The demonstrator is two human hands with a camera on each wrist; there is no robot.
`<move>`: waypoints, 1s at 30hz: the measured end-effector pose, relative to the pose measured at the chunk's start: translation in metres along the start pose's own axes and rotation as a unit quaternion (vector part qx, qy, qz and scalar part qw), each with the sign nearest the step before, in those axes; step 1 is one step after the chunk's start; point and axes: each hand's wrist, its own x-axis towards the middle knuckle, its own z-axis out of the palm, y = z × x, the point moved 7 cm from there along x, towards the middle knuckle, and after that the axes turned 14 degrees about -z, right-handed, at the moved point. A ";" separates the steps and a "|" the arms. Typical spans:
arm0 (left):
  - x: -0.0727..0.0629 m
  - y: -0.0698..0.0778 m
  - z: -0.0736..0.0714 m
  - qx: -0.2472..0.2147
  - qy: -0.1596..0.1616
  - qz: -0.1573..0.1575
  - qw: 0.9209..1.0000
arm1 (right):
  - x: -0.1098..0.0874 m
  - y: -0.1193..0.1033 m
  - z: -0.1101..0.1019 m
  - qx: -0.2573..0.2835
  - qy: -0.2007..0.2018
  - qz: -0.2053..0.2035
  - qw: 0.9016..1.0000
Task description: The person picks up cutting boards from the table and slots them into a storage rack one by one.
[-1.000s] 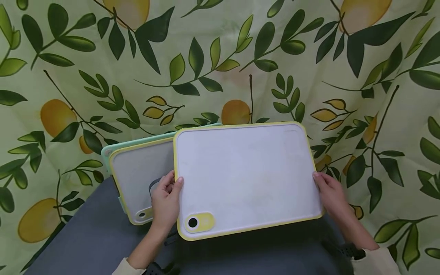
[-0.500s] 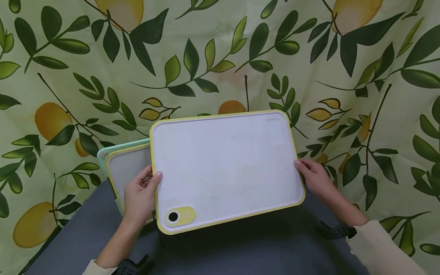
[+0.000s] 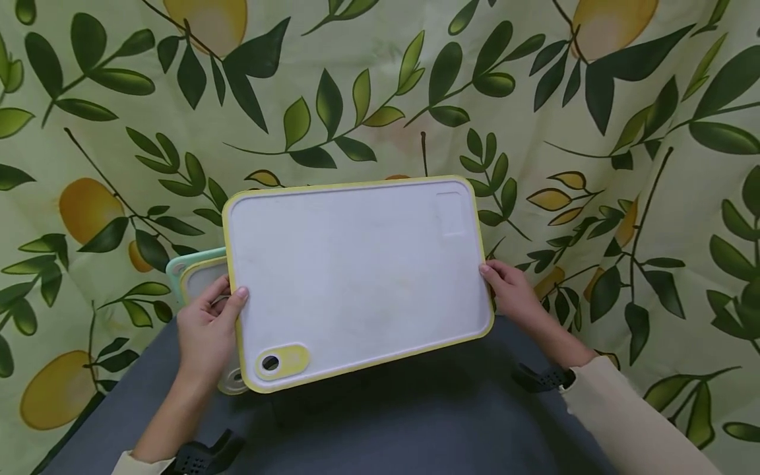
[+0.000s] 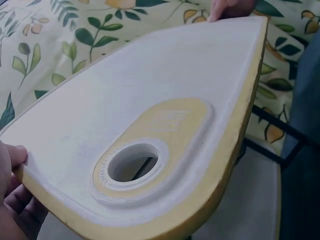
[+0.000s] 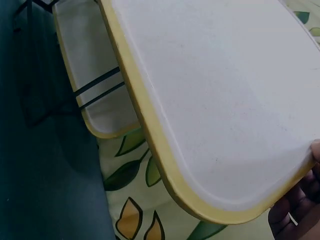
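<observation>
A white cutting board (image 3: 356, 277) with a yellow rim is held up in front of me, its right end slightly higher than its left. My left hand (image 3: 208, 330) grips the left short edge, thumb on the front face and fingers behind. On the opposite short edge, my right hand (image 3: 515, 293) pinches the rim, thumb in front. A yellow oval panel with a round hole (image 4: 132, 162) marks the lower left corner. In the right wrist view the board's rounded corner (image 5: 215, 212) shows close to the right hand, whose fingers lie partly behind it.
Behind the held board stand a second yellow-rimmed board (image 5: 97, 55) and a mint-green board (image 3: 176, 267), mostly hidden. Dark wire rack bars (image 5: 100, 82) stand in front of the second board. A dark grey tabletop (image 3: 415, 409) lies below, and a lemon-print cloth (image 3: 356, 79) hangs behind.
Both hands have carried the cutting board left and slightly up, so it now covers more of the boards behind. Both grips stay on its short edges. The head view has shifted slightly.
</observation>
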 end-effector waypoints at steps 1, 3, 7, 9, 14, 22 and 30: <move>0.001 0.001 -0.002 0.000 0.005 0.006 1.000 | 0.002 -0.001 0.002 0.000 -0.001 -0.001 1.000; 0.002 0.003 -0.007 0.001 0.012 0.014 1.000 | 0.007 -0.004 0.006 0.001 -0.001 -0.001 1.000; 0.004 0.006 -0.017 0.001 0.030 0.031 0.999 | 0.018 -0.008 0.013 0.013 0.000 -0.009 1.000; 0.004 0.009 -0.022 -0.002 0.040 0.040 0.998 | 0.023 -0.010 0.017 0.018 0.004 -0.012 1.000; 0.004 0.016 -0.033 -0.002 0.061 0.076 0.995 | 0.035 -0.016 0.027 0.011 0.012 -0.016 1.000; 0.006 0.019 -0.047 -0.001 0.088 0.094 0.992 | 0.049 -0.027 0.037 0.023 0.014 -0.022 0.999; 0.009 0.024 -0.057 -0.001 0.118 0.114 0.986 | 0.063 -0.034 0.048 0.035 0.016 -0.032 0.999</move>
